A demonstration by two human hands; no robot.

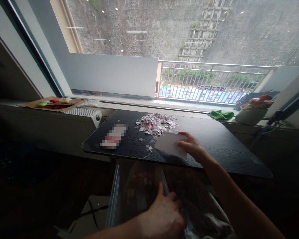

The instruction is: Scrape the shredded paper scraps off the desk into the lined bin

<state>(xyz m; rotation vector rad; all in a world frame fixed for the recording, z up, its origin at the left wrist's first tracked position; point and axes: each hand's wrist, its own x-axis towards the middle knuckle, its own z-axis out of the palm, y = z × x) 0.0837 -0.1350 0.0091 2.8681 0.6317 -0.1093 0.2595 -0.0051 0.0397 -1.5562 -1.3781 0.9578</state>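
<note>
My right hand (191, 146) pinches a flat white card (168, 144) at its right edge, thumb on the near face. The card is tilted, its lower edge close to the black tabletop (209, 139). Just beyond and to the left lies a heap of small white and pink paper scraps (155, 122), with several loose scraps scattered in front. Lower down, my left hand (165, 209) is closed over the right rim of a clear plastic bin (113, 192), its index finger stretched along the edge. The bin sits below the table's front edge, and its dark inside is hard to make out.
A blurred-out strip (114, 136) lies on the table's left side. On the sill are a brown board (32, 103) with colourful items, a green cloth (220, 115) and a pale container (250, 114). A radiator (83, 114) stands left of the table; a window is behind.
</note>
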